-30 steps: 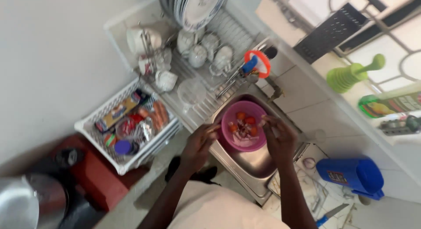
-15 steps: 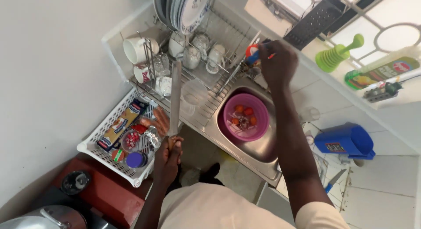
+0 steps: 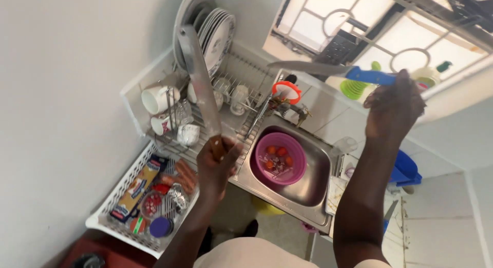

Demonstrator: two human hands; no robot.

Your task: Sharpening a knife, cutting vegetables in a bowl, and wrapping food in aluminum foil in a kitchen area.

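Fingers of the left hand (image 3: 215, 163) are clenched round the wooden handle of a big knife (image 3: 200, 88), its blade pointing up past the dish rack (image 3: 241, 101). Half a second ago the right hand (image 3: 393, 106) reached toward the rack; now its fingers grasp a blue-handled knife (image 3: 334, 70), raised level above the sink (image 3: 313, 180), where a pink bowl (image 3: 280, 157) of tomatoes sits.

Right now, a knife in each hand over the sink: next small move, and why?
Probably lower one knife, likely the blue-handled knife in the right hand, and keep the broad knife in the left hand. Both blades are raised, while the tomatoes sit in the pink bowl in the sink; a free hand could reach them.
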